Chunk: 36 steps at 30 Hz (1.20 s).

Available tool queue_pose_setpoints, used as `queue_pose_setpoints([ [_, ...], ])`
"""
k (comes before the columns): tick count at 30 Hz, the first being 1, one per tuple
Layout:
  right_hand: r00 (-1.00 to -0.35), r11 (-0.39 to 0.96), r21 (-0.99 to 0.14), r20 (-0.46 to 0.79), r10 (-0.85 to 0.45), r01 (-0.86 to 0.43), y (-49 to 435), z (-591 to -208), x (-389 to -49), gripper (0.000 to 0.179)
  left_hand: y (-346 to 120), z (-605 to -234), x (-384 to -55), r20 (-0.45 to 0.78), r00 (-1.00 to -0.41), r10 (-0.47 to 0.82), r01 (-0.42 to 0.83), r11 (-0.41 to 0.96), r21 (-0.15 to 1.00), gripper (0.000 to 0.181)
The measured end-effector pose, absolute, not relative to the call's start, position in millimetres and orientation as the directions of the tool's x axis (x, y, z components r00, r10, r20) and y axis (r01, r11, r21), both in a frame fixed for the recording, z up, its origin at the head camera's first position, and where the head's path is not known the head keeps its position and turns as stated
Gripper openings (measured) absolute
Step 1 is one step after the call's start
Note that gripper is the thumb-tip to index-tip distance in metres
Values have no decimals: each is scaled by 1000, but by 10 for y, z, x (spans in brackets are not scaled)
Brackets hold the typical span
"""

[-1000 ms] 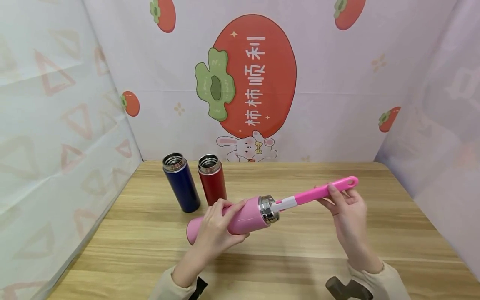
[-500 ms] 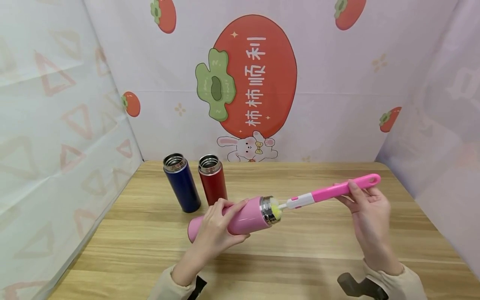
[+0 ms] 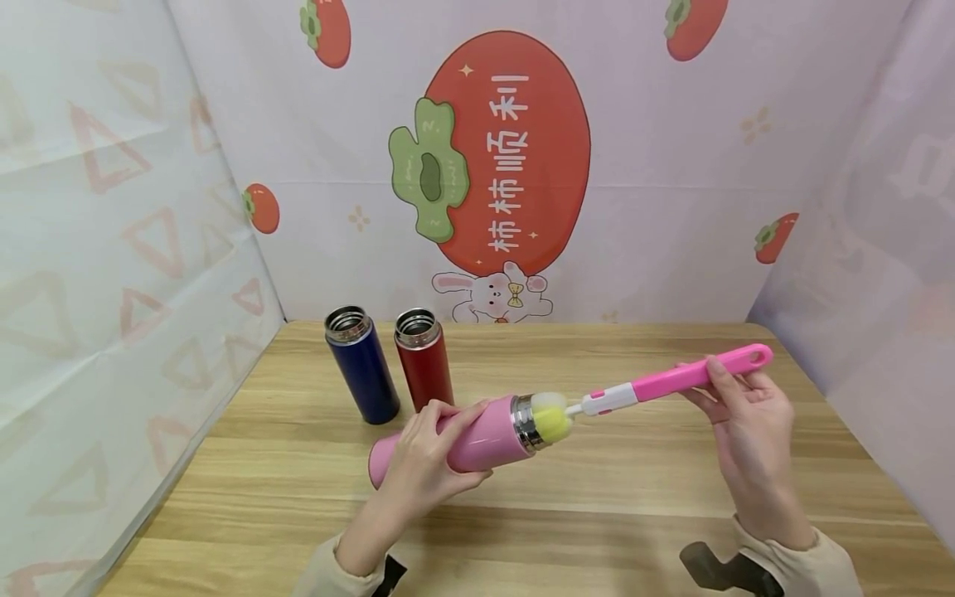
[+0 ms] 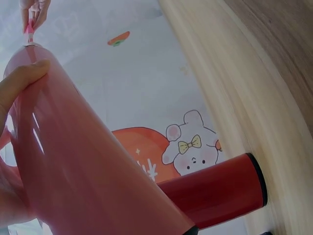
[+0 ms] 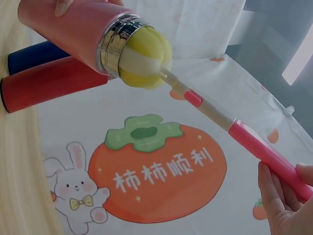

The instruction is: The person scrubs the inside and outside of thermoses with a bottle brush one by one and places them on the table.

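My left hand (image 3: 427, 460) grips the body of a pink thermos bottle (image 3: 488, 435), which is tilted with its steel mouth toward the right. In my right hand (image 3: 753, 435) is the pink handle of a bottle brush (image 3: 675, 380), pinched between thumb and fingers. The brush's yellow and white sponge head (image 5: 146, 56) sticks partly out of the bottle mouth; its inner part is hidden inside. From the left wrist view, the pink bottle (image 4: 83, 147) fills much of the frame, with the thumb lying across it.
Upright behind the pink bottle stand a blue bottle (image 3: 366, 373) and a red bottle (image 3: 425, 365), both without lids. They are on a wooden table (image 3: 582, 522). A printed cloth (image 3: 656, 224) hangs at the back and along both sides.
My right hand has moved to the right, drawing the brush outward. Its sponge head, hidden in the bottle a second ago, now shows at the mouth. The left hand has barely moved.
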State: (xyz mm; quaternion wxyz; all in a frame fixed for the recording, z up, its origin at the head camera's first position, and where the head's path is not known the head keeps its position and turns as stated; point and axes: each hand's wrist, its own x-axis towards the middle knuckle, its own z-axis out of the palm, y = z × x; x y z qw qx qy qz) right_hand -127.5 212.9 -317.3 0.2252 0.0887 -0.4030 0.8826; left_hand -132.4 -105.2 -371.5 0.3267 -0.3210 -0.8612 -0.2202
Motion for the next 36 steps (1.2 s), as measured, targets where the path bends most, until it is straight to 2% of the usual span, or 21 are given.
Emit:
queue_pose_setpoints([
  [6, -881, -603, -642, 334, 336, -474, 2074, -3152, -1281, 8, -1003, -3712, -1288, 740, -537, 404, 704, 698, 130, 72],
  [17, -888, -604, -654, 291, 355, -455, 1915, -3178, -1285, 6, -991, -3695, -1266, 753, -536, 381, 678, 725, 116, 73],
  [22, -895, -559, -701, 311, 319, -443, 1892, -3239, -1312, 7, -977, -3700, -1259, 757, -531, 380, 682, 722, 115, 72],
  [25, -900, -491, -755, 359, 246, -435, 1967, -3555, -1455, 16, -949, -3695, -1260, 758, -527, 384, 688, 717, 115, 72],
  [31, -931, -353, -864, 358, 68, -358, 2067, -4610, -1896, 29, -874, -3692, -1261, 757, -510, 408, 711, 696, 105, 72],
  [36, -933, -368, -860, 353, 71, -354, 2009, -4850, -1983, 32, -870, -3696, -1251, 758, -521, 392, 696, 709, 111, 74],
])
